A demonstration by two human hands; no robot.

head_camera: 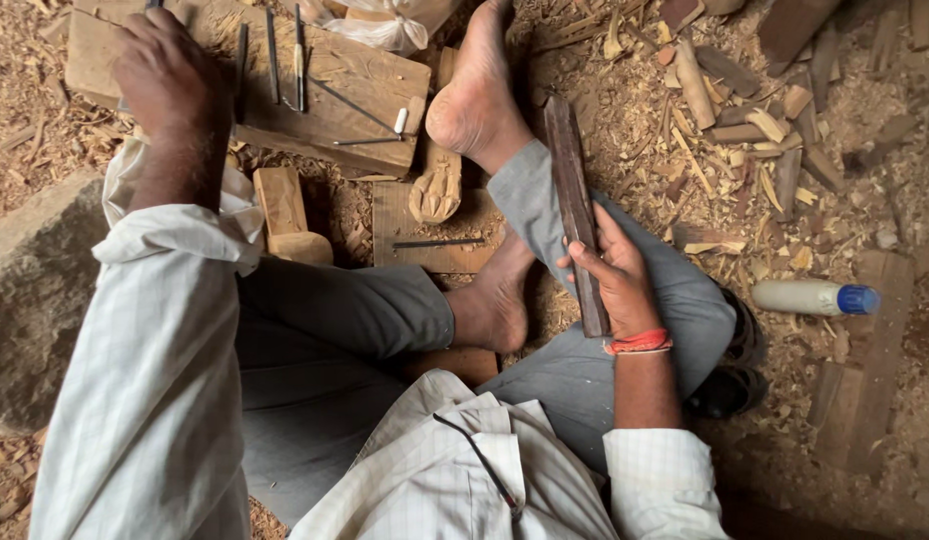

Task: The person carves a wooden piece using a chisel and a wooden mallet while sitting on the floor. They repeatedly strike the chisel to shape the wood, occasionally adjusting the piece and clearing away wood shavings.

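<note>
Dark wooden slat (575,200) clasped in right hand (617,275), long axis running away from body. Left hand (163,70) closed on tool over chisel board (335,90), well apart.

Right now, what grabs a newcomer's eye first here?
The right hand grips a long dark wooden stick upright over the lap, mid-frame. The left hand reaches up-left onto a wooden board laid with thin metal chisels. Bare feet rest among the shavings, with a white bottle with a blue cap lying at right.
</note>
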